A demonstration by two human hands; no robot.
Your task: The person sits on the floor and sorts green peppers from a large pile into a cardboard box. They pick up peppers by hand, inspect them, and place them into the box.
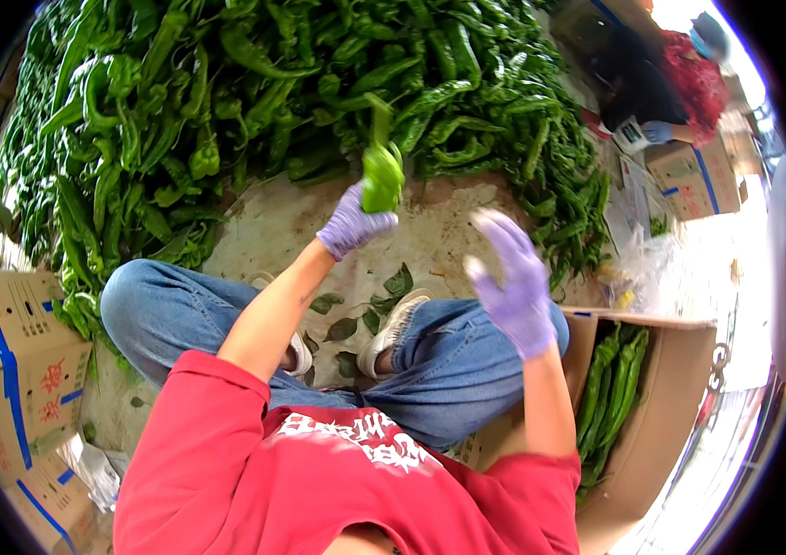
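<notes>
My left hand [358, 220], in a purple glove, grips a green pepper [382, 177] that is blurred and points away from me. How many peppers are in that grip I cannot tell. To the right, above my bent knee, my right hand [514, 284] wears the same kind of glove. Its fingers are spread and hold nothing. A large heap of long green peppers [282, 90] curves around the floor in front of both hands. At my right side stands an open cardboard box [670, 409] with several long green peppers [611, 388] lying in it.
Taped cardboard boxes [25, 374] are stacked at my left. Loose leaves [343, 329] lie on the floor [268, 222] between my shoes. At the upper right a person in red [695, 90] sits near another box [695, 180]. Clear plastic [643, 267] lies beyond my open box.
</notes>
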